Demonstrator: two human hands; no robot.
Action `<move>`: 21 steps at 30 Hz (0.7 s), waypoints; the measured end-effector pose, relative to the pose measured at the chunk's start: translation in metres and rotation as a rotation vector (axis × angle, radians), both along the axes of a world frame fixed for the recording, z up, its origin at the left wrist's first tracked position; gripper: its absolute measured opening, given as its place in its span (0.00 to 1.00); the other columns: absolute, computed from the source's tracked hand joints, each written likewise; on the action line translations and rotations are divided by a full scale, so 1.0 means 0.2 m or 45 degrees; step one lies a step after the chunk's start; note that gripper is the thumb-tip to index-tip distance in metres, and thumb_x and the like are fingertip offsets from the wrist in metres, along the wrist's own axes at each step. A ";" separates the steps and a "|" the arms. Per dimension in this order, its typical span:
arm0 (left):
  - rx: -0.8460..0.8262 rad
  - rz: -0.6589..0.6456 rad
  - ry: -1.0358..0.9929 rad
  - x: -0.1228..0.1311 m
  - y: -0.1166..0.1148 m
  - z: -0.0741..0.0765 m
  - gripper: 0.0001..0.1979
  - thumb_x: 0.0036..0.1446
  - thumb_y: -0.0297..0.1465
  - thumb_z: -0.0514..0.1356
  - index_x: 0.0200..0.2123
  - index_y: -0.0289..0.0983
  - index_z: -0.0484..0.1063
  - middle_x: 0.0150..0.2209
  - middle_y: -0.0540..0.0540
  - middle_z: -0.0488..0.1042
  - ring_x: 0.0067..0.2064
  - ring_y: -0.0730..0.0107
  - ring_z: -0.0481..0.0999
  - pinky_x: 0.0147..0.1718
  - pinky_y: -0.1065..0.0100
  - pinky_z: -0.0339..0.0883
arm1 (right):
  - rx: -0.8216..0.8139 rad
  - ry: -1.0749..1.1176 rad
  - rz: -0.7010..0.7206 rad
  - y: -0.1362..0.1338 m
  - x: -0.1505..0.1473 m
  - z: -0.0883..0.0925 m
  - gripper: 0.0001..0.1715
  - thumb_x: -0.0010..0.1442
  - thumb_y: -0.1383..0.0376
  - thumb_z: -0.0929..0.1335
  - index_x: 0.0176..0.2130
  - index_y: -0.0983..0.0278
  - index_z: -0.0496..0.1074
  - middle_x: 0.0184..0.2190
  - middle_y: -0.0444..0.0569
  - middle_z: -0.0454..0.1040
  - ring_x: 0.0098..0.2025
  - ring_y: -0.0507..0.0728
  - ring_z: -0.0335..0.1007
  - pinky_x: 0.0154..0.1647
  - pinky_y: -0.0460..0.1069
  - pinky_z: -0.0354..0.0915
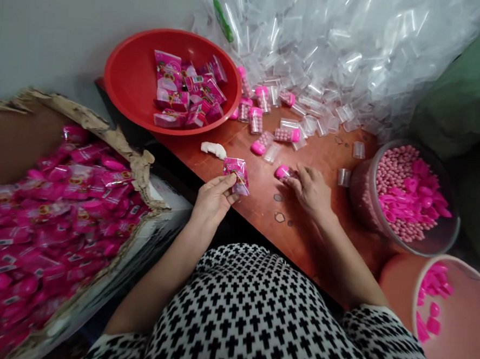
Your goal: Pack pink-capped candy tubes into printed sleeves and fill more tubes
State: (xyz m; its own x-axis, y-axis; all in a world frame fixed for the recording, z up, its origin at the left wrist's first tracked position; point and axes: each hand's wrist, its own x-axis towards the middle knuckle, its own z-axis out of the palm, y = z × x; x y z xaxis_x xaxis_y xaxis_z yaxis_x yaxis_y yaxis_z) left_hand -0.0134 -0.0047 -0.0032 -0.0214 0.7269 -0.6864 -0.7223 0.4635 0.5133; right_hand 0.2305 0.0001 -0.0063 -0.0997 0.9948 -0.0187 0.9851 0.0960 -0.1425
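Note:
My left hand [214, 197] pinches a pink printed plastic packet [237, 175] upright between thumb and fingers, just past the table's near edge. On the tabletop, the fingers of my right hand [310, 189] close on the clear end of a small bottle with a pink cap [282, 172]; part of the bottle is hidden beneath them. Several similar bottles filled with pink beads [256, 121] stand or lie beyond my hands. A crumpled white piece [213, 149] rests near the packet.
A red bowl [118, 104] with pink packets stands at the back left, above a torn cardboard box [137, 159] full of wrapped packets. Clear empty tubes [324, 60] heap at the back. On the right are a bead tub [361, 198] and a peach bucket [400, 281] with pink pieces.

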 end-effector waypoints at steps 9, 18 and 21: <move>-0.068 0.261 -0.211 0.09 -0.03 -0.01 0.07 0.64 0.27 0.65 0.31 0.35 0.72 0.29 0.51 0.78 0.30 0.75 0.79 0.40 0.70 0.77 | -0.123 0.536 -0.134 0.05 0.00 0.02 0.14 0.57 0.56 0.73 0.38 0.63 0.73 0.33 0.51 0.78 0.35 0.61 0.74 0.36 0.53 0.67; -0.008 0.352 -0.268 0.12 -0.05 0.01 0.07 0.66 0.31 0.64 0.34 0.35 0.72 0.30 0.50 0.78 0.31 0.72 0.80 0.42 0.68 0.75 | -0.571 1.544 -0.247 -0.32 -0.47 0.08 0.24 0.60 0.46 0.71 0.43 0.60 0.65 0.24 0.39 0.75 0.20 0.50 0.68 0.19 0.44 0.62; 0.049 0.331 -0.285 0.12 -0.06 0.02 0.09 0.64 0.31 0.65 0.32 0.35 0.71 0.29 0.50 0.77 0.29 0.74 0.79 0.38 0.70 0.75 | -0.408 1.511 -0.297 -0.33 -0.51 0.04 0.23 0.63 0.47 0.70 0.45 0.60 0.64 0.26 0.38 0.75 0.22 0.49 0.69 0.20 0.43 0.63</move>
